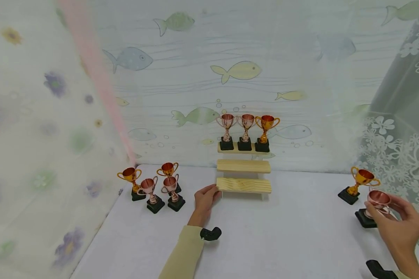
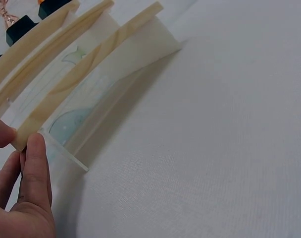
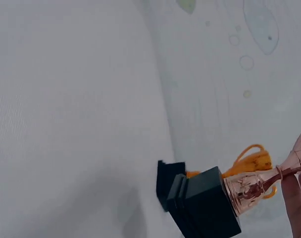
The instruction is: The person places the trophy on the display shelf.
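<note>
While the left fingers pinch a wooden shelf, the right fingers hold a pink trophy mouth-up, near upright lengthwise.

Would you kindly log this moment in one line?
left hand: pinches lowest shelf; right hand: holds rose-gold trophy; top shelf: three trophies

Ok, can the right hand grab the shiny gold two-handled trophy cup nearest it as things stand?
Probably not yet: the right hand holds a shiny rose-gold trophy cup with a black base, so that grip is occupied. The gold trophy cup stands close by, so reach itself doesn't look like the problem.
</note>
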The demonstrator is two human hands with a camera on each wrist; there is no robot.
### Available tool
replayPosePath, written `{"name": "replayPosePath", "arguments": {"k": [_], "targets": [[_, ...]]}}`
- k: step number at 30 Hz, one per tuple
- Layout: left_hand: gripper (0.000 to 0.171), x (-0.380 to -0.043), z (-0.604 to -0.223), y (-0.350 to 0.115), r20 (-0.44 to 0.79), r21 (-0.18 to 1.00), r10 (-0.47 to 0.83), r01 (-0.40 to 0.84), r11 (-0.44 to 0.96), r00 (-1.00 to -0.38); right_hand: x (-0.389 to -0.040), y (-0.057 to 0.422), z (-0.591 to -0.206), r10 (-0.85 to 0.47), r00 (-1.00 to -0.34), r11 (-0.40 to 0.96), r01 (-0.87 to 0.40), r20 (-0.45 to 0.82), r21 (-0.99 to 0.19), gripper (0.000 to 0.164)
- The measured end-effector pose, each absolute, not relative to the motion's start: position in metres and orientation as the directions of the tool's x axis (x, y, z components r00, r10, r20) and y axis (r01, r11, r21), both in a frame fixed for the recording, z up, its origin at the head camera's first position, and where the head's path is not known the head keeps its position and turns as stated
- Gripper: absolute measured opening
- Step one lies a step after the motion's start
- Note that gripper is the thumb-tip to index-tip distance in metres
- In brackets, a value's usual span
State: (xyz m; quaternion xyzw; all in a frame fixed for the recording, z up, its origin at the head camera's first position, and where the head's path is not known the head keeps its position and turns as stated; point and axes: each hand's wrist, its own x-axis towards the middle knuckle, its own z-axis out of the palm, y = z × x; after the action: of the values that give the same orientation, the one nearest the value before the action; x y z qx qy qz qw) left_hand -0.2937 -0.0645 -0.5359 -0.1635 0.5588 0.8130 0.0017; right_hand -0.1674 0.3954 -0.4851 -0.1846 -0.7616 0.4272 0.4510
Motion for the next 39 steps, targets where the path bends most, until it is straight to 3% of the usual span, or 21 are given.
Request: {"name": "replayPosePath", "arguments": {"k": [5,13,21,26,31,39], "targets": [[0.03,-0.293,-0.535,-0.064,-0.254,0.908,-0.171,-0.174,-0.382,-0.952,-0.166,0.377,-0.466,0.576,-0.562,0.61,-0.187,0.593,-0.77,0.063],[0.031,-0.296,-0.536,-0.064,-0.262,0.905,-0.166,-0.182,-0.385,-0.951,-0.182,0.342,-0.443,0.487,-0.63,0.524,-0.343,0.604,-0.78,0.064],[0.032,-0.296,-0.538,-0.065,-0.271,0.901,-0.164,-0.19,-0.391,-0.949,-0.214,0.309,-0.427,0.346,-0.716,0.321,-0.517,0.607,-0.793,0.058],[0.033,-0.294,-0.536,-0.064,-0.27,0.9,-0.152,-0.193,-0.39,-0.951,-0.234,0.297,-0.42,0.259,-0.781,0.182,-0.539,0.569,-0.822,0.055],[0.034,-0.287,-0.526,-0.066,-0.262,0.901,-0.125,-0.197,-0.387,-0.957,-0.251,0.286,-0.413,0.214,-0.792,0.11,-0.562,0.571,-0.82,0.052],[0.032,-0.293,-0.537,-0.067,-0.271,0.904,-0.155,-0.196,-0.379,-0.95,-0.28,0.272,-0.41,0.27,-0.781,0.056,-0.571,0.563,-0.819,0.048]]}}
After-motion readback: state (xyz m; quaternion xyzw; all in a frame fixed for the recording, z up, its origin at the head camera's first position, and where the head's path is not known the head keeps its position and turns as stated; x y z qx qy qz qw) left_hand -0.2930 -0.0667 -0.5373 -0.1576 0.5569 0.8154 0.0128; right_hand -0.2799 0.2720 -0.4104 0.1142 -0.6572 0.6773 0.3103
